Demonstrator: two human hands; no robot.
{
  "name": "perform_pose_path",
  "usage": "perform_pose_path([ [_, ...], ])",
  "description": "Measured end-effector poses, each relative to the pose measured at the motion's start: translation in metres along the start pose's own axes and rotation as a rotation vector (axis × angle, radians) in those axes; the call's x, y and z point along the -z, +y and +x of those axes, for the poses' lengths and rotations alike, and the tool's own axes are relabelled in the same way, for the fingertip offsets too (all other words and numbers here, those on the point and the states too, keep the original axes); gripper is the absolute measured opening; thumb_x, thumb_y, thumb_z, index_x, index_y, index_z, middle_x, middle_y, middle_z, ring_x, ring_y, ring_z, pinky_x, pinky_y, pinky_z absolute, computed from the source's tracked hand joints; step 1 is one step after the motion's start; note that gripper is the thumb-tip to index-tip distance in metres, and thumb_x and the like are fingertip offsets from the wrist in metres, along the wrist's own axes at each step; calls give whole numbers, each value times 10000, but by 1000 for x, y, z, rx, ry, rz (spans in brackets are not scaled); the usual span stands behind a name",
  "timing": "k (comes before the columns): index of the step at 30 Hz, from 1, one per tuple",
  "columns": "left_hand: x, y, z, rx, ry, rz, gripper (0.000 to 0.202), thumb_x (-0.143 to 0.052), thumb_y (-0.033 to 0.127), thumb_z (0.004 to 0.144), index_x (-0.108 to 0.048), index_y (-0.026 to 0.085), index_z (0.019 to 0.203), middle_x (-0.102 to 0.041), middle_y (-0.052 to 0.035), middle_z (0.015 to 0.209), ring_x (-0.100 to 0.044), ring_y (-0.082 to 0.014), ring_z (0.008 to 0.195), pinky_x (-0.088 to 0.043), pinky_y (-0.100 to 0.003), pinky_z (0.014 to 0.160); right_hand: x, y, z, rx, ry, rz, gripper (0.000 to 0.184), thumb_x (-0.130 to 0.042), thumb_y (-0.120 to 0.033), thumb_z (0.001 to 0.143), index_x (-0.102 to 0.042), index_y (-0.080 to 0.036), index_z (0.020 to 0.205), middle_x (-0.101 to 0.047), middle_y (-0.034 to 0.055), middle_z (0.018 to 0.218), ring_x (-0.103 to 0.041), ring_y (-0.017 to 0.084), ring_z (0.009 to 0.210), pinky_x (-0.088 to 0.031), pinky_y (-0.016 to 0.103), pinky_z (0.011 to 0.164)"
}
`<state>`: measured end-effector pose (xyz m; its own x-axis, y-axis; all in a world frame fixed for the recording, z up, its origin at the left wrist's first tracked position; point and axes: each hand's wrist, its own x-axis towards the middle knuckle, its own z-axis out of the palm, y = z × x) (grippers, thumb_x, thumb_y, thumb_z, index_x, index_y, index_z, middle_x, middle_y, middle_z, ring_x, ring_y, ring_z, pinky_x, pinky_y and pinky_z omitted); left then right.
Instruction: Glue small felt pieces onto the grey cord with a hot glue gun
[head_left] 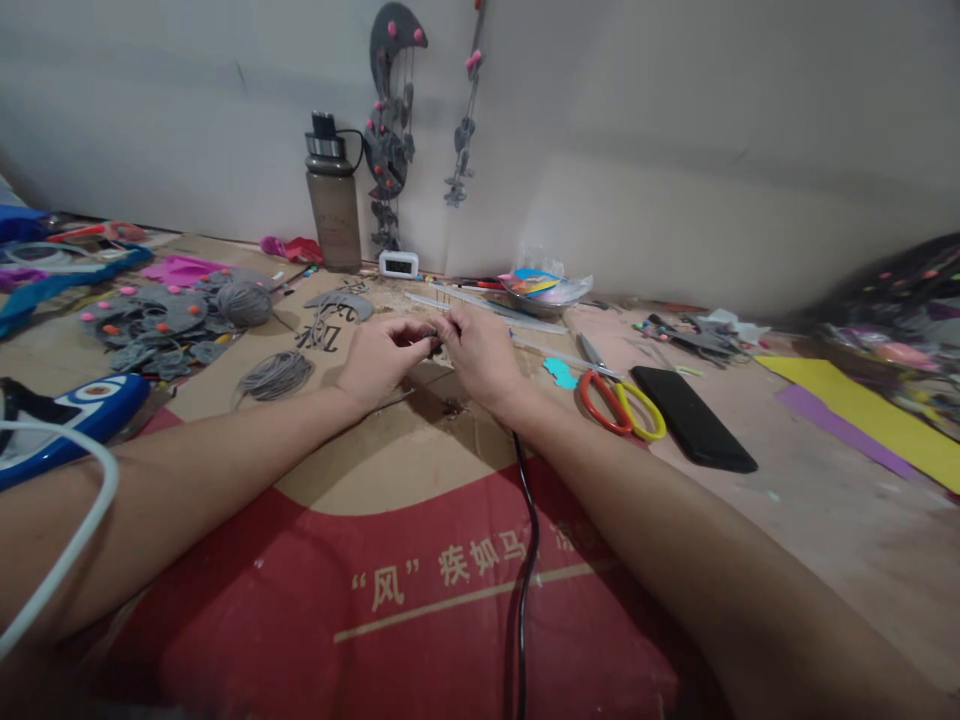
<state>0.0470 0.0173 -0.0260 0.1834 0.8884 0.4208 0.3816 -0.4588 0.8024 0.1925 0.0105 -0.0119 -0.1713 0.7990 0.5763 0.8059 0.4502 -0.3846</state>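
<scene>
Small dark piece (433,342) sits just above the middle of the frame, mostly covered by your fingertips, so its exact shape is too small to tell. Your left hand (384,360) has its thumb and forefinger pinched together on it, and your right hand (481,358) meets it from the other side, fingers curled and closed on the same spot. Your two hands nearly touch there, above the cardboard (420,650), whose red part with pale lettering fills the bottom centre of the frame. A black cable (523,560) runs from beneath your right wrist down to the bottom edge.

Left of your left hand you have a bundle of grey yarn (277,376), with a grey crescent (341,303) lying above it in the picture. Farther toward the left edge are a heap of grey pieces (169,320) dotted with pink and orange, and a blue and white object (112,405) behind a white loop. To the right of your right hand lie a turquoise piece (559,373), scissors (622,403) with one red and one yellow handle, and a black phone (694,417) just beside them. At upper centre, a bottle (334,215) stands upright near a small white clock (398,264), and a dark moon-shaped hanging (388,50) is up against the wall (675,120)
</scene>
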Motion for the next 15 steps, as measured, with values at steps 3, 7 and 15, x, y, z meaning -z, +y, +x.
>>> perform_pose_path([
  [3,0,0,0,-24,-10,8,217,-611,325,729,-710,146,801,-674,-37,725,-546,-114,628,-433,-240,624,0,-1,0,-6,4,-9,301,-431,-329,909,-601,-185,708,-583,42,694,-492,157,678,-325,290,646],
  [7,0,3,-1,-49,-17,60,204,-605,321,731,-702,144,757,-656,-27,687,-524,-107,604,-410,-232,596,1,-1,1,-17,-1,-33,325,-427,-344,910,-623,-189,702,-585,43,672,-490,161,650,-320,296,634],
  [15,1,3,-1,15,-29,11,194,-584,308,725,-687,150,772,-655,-31,684,-529,-112,593,-409,-220,549,2,1,1,1,-2,32,357,-401,-416,915,-558,-193,686,-559,32,679,-469,151,653,-319,290,628],
])
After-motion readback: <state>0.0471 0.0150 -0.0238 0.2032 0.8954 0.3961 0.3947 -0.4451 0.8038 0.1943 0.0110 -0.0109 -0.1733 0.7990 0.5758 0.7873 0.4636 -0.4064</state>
